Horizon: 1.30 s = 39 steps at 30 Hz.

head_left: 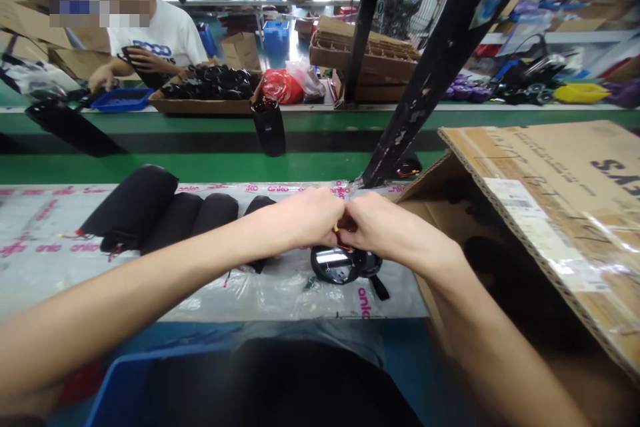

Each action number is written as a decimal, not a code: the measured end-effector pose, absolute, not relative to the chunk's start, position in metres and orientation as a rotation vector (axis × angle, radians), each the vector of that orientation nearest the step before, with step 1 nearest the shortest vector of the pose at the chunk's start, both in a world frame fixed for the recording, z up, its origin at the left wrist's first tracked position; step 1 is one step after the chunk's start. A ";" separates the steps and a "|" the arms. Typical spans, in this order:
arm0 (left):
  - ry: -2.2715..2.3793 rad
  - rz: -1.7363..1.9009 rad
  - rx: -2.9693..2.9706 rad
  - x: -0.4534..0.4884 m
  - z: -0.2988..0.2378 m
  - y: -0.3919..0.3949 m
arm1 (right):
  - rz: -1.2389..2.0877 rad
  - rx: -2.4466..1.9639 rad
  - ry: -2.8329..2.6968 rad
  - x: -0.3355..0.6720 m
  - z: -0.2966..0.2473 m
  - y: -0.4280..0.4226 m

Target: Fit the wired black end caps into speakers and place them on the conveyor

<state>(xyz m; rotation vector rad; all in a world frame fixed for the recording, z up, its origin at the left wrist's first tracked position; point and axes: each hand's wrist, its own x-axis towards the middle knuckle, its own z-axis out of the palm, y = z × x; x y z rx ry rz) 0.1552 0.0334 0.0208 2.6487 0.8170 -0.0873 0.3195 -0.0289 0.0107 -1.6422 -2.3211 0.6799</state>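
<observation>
Pinching a red wire (pixel 338 236), left hand (pixel 300 217) and right hand (pixel 385 230) (fingers pressed together) meet above a black gadget (pixel 340 264) at 12 o'clock.

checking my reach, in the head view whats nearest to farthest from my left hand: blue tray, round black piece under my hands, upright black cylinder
1. Round black piece, just below and to the right of the left hand.
2. Upright black cylinder, ahead at the far edge of the green belt.
3. Blue tray, far left, beyond the belt.

The left hand (pixel 305 217) and right hand (pixel 383 221) are pressing close together, curled downward, with the bare left forearm (pixel 125 287) and right forearm (pixel 480 300) angling inward.
</observation>
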 end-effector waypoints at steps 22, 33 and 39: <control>1.099 0.949 2.137 0.078 -0.018 -0.031 | 0.680 -1.706 -1.598 0.367 -0.074 -0.105; 0.926 1.195 2.440 0.121 -0.046 -0.068 | 0.695 -1.704 -1.413 0.343 -0.163 -0.135; 1.017 1.146 2.445 0.128 -0.039 -0.064 | 1.249 -1.155 -0.516 0.334 -0.117 -0.133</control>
